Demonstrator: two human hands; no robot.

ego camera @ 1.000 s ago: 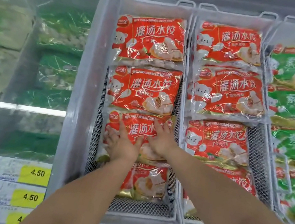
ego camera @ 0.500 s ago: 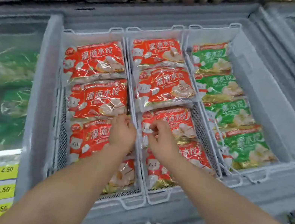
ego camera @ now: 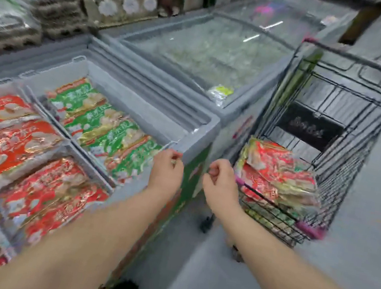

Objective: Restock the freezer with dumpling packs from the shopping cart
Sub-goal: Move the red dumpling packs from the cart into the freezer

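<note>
The whole view is motion-blurred, so the print on every pack is unreadable. At the far left, the open grey chest freezer [ego camera: 140,107] holds white wire baskets [ego camera: 67,141] side by side. The left baskets are filled with flat red plastic dumpling packs [ego camera: 12,153] laid overlapping; the frame edge and the left forearm cut off the nearest ones. The rightmost basket holds a row of green plastic dumpling packs [ego camera: 109,135]. The left hand [ego camera: 166,173] hangs over the freezer's right front corner with its fingers loosely curled and holding nothing. Whether they touch the rim cannot be told.

The right hand [ego camera: 221,185] is just beside it, above the floor gap, fingers likewise loosely curled on nothing. Behind them stands a closed glass-lidded freezer [ego camera: 208,50] whose contents are indistinct. At the right, the black wire shopping cart [ego camera: 350,157] carries a stack of red dumpling packs [ego camera: 278,175] at its near end, the lower layers partly hidden behind the wire.
</note>
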